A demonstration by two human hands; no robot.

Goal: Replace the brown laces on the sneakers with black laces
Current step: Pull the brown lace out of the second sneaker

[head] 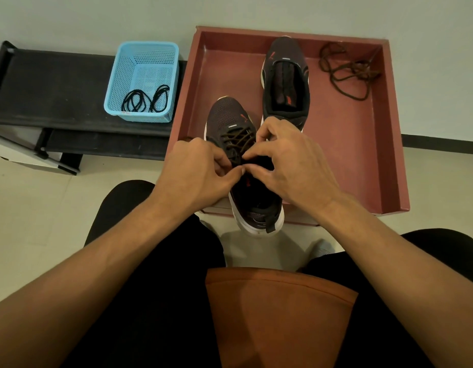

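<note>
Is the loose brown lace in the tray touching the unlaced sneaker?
Apart. The head view shows bare tray floor between the loose brown lace and the unlaced sneaker.

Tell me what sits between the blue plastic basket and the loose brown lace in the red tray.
Head view: the unlaced dark sneaker lies between the blue plastic basket and the loose brown lace, inside the red tray.

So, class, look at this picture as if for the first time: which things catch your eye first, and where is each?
The left hand and right hand meet at the centre, pinching the brown laces of the near sneaker, whose heel overhangs the front edge of the red tray. Behind it lies an unlaced sneaker, with a loose brown lace in the tray's far right corner. At left, a blue basket holds black laces.
</note>
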